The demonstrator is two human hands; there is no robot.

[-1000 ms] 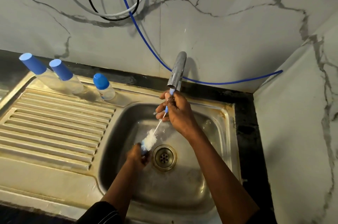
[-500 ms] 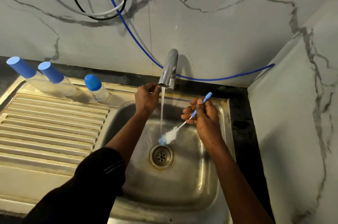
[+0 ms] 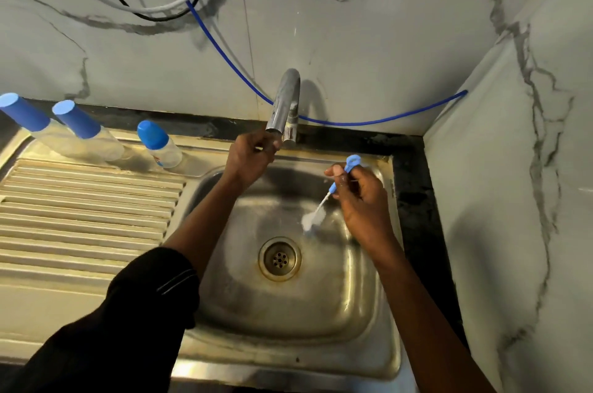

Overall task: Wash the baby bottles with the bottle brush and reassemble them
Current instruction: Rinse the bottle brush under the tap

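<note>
Grey-veined marble tiles back a steel sink (image 3: 288, 373) set into a dark counter, with a ribbed drainboard (image 3: 80, 216) on its left side. Along the drainboard's back edge stand three baby bottles with blue caps. The far-left bottle (image 3: 38, 126) and the second bottle (image 3: 90, 134) are tall and just beside each other, and the shorter third bottle (image 3: 160, 145) is a little apart to their right. A black sleeve (image 3: 128, 328) leads up to the left hand (image 3: 248, 153), whose fingers are curled round the lower end of the chrome tap (image 3: 285, 100), gripping it above the basin. A blue hose (image 3: 369, 121) runs along the wall behind the tap. The drain (image 3: 279, 259) sits at the basin's middle. To its right, the right hand (image 3: 359, 197) pinches the blue handle of the bottle brush (image 3: 313, 218) between thumb and curled fingers. The brush slants down and to the left, its white bristle head hanging over the basin floor, near the drain but apart from it.
</note>
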